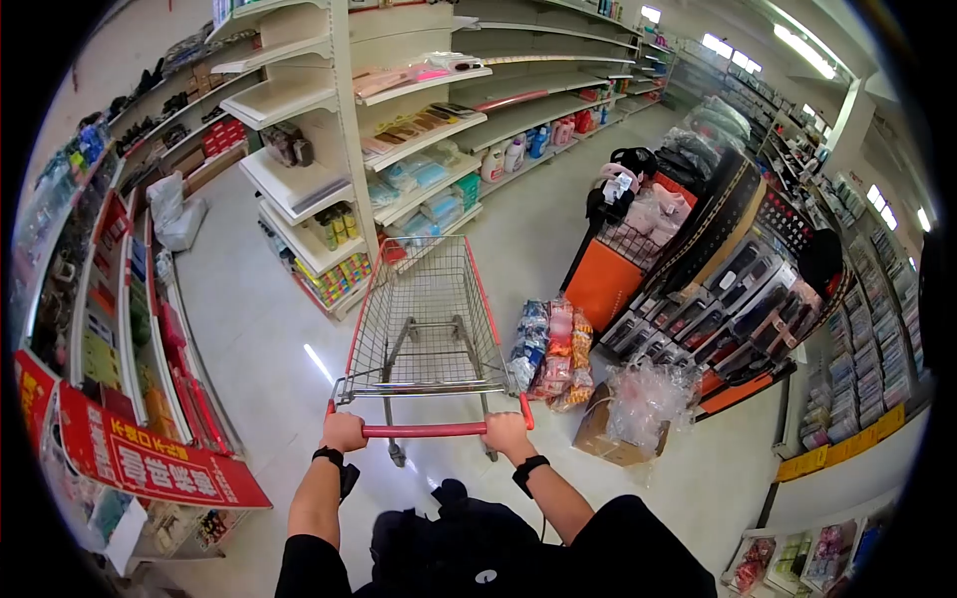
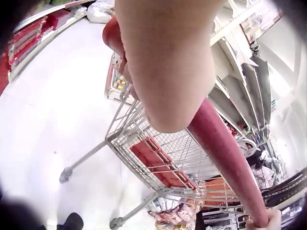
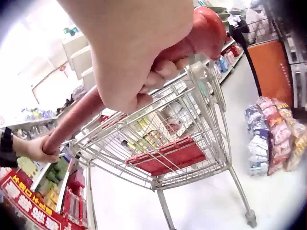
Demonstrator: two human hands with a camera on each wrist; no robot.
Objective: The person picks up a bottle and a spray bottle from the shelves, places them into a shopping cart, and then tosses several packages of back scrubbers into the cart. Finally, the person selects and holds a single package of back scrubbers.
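A wire shopping cart with a red handle stands in front of me, its basket bare inside. Near the handle's left end, my left hand grips the bar. My right hand holds the other end, its fingers curled under the bar in the right wrist view. From the left wrist, the left hand covers part of the red bar, and most of its fingers are hidden behind it. A red panel is fixed to the near end of the basket.
White shelving rises just beyond the cart's left front. Bagged goods and a cardboard box with clear plastic sit on the floor at right, beside an orange-sided display. A red sign juts out at left. Pale floor runs ahead.
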